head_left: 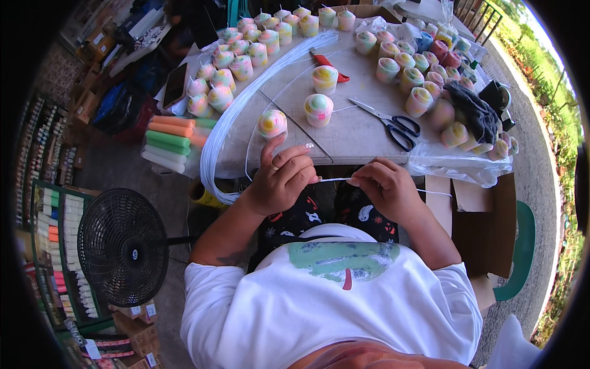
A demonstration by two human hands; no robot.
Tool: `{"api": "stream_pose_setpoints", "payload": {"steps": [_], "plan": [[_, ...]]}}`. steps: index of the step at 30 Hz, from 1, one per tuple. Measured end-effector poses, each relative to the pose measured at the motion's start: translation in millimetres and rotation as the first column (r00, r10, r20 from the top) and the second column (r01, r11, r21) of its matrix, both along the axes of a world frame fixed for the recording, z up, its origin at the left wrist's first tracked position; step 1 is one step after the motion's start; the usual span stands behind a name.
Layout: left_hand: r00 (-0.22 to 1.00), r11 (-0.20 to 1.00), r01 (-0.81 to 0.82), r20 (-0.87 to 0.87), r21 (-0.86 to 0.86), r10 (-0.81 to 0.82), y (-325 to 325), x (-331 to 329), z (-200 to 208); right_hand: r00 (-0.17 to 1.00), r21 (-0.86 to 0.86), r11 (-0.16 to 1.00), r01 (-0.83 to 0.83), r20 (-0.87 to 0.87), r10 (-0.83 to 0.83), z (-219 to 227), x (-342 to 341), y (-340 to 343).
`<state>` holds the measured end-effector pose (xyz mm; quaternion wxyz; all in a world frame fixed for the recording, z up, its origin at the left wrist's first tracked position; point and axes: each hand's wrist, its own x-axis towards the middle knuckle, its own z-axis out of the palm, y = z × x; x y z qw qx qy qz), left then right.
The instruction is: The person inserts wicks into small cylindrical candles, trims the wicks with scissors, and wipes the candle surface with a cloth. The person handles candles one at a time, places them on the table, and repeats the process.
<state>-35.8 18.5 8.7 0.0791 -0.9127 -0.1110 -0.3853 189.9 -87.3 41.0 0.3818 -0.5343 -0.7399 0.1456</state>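
Between my two hands a thin white candle wick is stretched level above my lap, near the table's front edge. My left hand pinches one part of it. On the other side my right hand grips it too, and a tail of it trails off to the right. Just beyond my left fingers stands a swirled pastel candle. Two more, a pink-and-green candle and a yellow-topped candle, stand farther back. A thin dark rod lies slantwise beside them.
A long bundle of white wicks curves over the table's left side. Scissors and a red-handled tool lie on the table. Finished-looking candles crowd the back left, unwicked ones the right. A fan stands left.
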Motion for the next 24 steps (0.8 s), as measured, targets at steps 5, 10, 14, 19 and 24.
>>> {"api": "stream_pose_setpoints", "payload": {"steps": [5,10,14,19,24], "plan": [[0.995,0.959,0.045,0.098,-0.281,-0.018,-1.9,-3.8,8.1,0.994,-0.035,0.999,0.016,-0.104,-0.020,-0.1,2.4,3.2],[0.994,0.965,0.081,0.095,-0.249,-0.059,-10.5,7.2,9.3,0.995,-0.025,1.000,0.009,-0.097,-0.011,2.5,2.4,2.5],[0.993,0.965,0.091,0.092,-0.247,-0.070,-8.0,4.7,6.9,0.996,-0.047,0.999,0.002,-0.089,-0.006,5.9,3.5,-1.2],[0.910,0.581,0.396,0.388,-0.711,-0.146,6.2,0.2,-5.7,0.990,-0.019,0.999,-0.035,-0.134,0.033,5.2,8.9,0.7],[0.901,-0.022,0.430,0.427,-0.903,0.073,1.9,-3.0,-4.5,0.996,0.061,0.998,-0.015,-0.086,0.021,4.8,5.5,0.6]]}}
